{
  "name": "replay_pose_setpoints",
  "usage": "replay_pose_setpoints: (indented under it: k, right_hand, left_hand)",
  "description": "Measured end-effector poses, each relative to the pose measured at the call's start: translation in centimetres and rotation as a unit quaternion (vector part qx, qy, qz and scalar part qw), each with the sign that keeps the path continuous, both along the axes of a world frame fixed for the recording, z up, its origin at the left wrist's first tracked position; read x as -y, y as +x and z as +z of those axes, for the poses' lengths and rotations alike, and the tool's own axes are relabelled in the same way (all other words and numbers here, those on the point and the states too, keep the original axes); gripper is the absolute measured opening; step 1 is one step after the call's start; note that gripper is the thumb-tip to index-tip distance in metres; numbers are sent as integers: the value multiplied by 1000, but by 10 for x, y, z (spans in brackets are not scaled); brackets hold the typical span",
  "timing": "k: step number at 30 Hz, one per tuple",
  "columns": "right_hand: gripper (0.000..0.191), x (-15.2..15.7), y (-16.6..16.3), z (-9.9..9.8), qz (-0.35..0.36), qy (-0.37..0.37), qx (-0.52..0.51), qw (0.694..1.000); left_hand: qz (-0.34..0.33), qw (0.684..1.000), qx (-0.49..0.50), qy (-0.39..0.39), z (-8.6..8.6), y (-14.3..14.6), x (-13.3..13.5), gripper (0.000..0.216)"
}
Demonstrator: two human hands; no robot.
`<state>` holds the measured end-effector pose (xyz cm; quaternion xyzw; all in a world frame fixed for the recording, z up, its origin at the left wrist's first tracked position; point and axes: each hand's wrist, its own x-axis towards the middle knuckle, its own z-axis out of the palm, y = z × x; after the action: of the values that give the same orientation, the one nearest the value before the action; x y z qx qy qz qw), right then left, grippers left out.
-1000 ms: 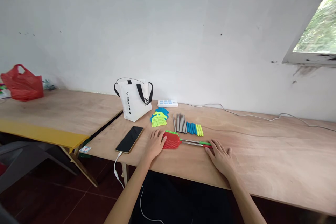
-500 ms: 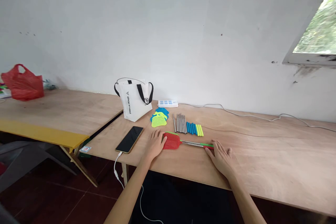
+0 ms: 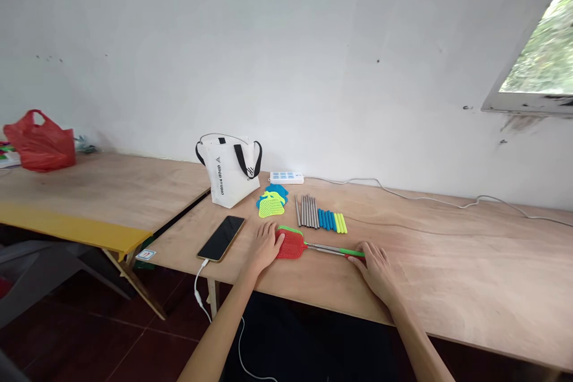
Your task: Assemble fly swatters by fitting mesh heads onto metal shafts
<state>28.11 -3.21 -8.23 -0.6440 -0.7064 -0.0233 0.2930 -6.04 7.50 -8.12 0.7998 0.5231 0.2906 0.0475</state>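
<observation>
Two fly swatters lie one on the other on the table, a red fly swatter (image 3: 290, 245) and a green fly swatter (image 3: 351, 252) that shows along the far edge. My left hand (image 3: 265, 249) curls around the left end of the mesh heads, thumb along the edge. At the other end, my right hand (image 3: 378, 267) is closed over the handle ends, hiding their tips. Thin metal rods (image 3: 324, 248) join heads and handles. Behind them lie several grey metal tubes (image 3: 308, 212), blue grips (image 3: 326, 219) and yellow grips (image 3: 341, 223). Loose yellow mesh heads (image 3: 271, 208) overlap blue heads (image 3: 280, 190).
A phone (image 3: 221, 239) with a white cable lies left of my left hand. Behind it stands a white bag (image 3: 233, 176), beside a power strip (image 3: 286, 178) near the wall. A red plastic bag (image 3: 42, 146) is on the left table (image 3: 111, 191), across a narrow gap.
The two swatters have shifted slightly against each other; more green shows along the far edge of the head and on the handle. Both hands stay nearly in place.
</observation>
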Motion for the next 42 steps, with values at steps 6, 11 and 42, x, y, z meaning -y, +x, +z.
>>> replay_pose_setpoints:
  k: [6,11,42]
  right_hand:
    - [35,-1,0,4,26,-13,28,999]
    - [47,5,-14,6,37,-54,88,994]
    - [40,33,93,35,38,-198,-135,970]
  left_hand:
    - [-15,999,45,-26,6,-1,0,36]
    - [-28,998,46,-23,9,-2,2,27]
    - [-58,998,29,-10,19,1,16,23]
